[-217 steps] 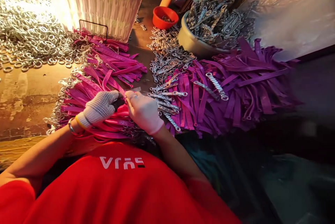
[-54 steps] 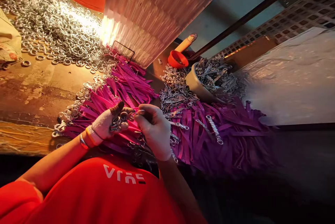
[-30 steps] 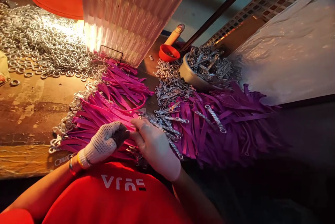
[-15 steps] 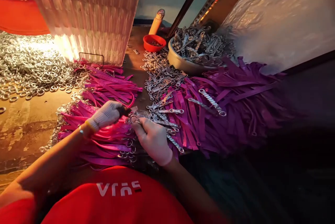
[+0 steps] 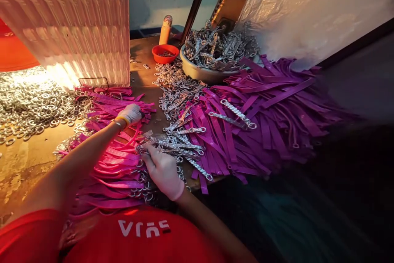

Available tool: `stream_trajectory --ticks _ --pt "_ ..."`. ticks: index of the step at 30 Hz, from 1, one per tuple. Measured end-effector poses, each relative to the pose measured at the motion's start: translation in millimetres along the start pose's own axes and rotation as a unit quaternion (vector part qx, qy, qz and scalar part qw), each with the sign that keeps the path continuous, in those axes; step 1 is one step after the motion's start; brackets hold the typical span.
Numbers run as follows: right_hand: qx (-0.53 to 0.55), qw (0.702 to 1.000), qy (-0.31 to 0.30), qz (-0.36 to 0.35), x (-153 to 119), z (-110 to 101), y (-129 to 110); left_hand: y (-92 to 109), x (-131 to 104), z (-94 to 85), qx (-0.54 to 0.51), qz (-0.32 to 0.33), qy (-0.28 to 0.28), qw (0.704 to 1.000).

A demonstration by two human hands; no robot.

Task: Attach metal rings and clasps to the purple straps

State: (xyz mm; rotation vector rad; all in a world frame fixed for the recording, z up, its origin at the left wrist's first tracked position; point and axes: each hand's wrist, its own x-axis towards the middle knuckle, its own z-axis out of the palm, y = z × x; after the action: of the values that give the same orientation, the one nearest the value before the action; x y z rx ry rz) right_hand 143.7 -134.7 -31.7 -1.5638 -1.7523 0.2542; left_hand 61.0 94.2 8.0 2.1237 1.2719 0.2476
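My left hand, in a white knit glove, is closed over the far bunch of purple straps. Its fingers are curled, with something dark at their tips; what they hold is hidden. Nearer to me, my right hand, in a thin white glove, pinches a small silver metal piece between thumb and forefinger. That hand is just right of more purple straps that end in metal rings. Twisted silver metal links lie beside its fingertips.
Loose rings are heaped at left beneath a ribbed translucent panel. A pale basin overflows with links, next to a red bowl and an orange bottle. A large purple strap pile covers the right side.
My left hand has moved from beside the right hand to the far strap bunch. My right hand has stayed near the links, still pinching. The view has shifted right.
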Motion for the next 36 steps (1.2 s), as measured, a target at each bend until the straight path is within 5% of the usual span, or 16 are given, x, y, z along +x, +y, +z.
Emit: stream_trajectory --ticks 3,7,11,16,22,26,29,33,36 --pt "0.059 0.998 -0.001 0.039 8 -14 -2 -1 -51 -18.6 -0.103 -0.018 -0.007 0.994" --pt "0.156 0.987 0.021 0.002 19 -36 -15 3 -134 -31.6 -0.460 -0.026 -0.054 0.886" --pt "0.154 0.988 -0.002 -0.026 23 -50 -35 5 -190 -25.9 -0.547 -0.065 -0.068 0.832" --pt "-0.019 0.995 -0.076 -0.057 20 -49 -55 11 -223 -7.5 -0.511 -0.070 -0.034 0.856" --pt "-0.231 0.953 -0.145 -0.132 4 -51 -66 10 -243 2.5 -0.410 -0.043 -0.049 0.910" --pt "-0.240 0.948 -0.139 -0.155 -6 -46 -60 7 -243 3.6 -0.249 0.037 -0.040 0.967" --pt "-0.224 0.959 -0.113 -0.130 -9 -38 -53 4 -239 8.3 -0.165 0.099 -0.029 0.981" --pt "-0.145 0.979 -0.126 -0.069 -7 -39 -57 -1 -239 16.9 -0.236 0.019 -0.053 0.970" --pt "-0.131 0.971 -0.195 -0.033 -1 -49 -63 1 -244 22.7 -0.301 -0.025 -0.010 0.953"
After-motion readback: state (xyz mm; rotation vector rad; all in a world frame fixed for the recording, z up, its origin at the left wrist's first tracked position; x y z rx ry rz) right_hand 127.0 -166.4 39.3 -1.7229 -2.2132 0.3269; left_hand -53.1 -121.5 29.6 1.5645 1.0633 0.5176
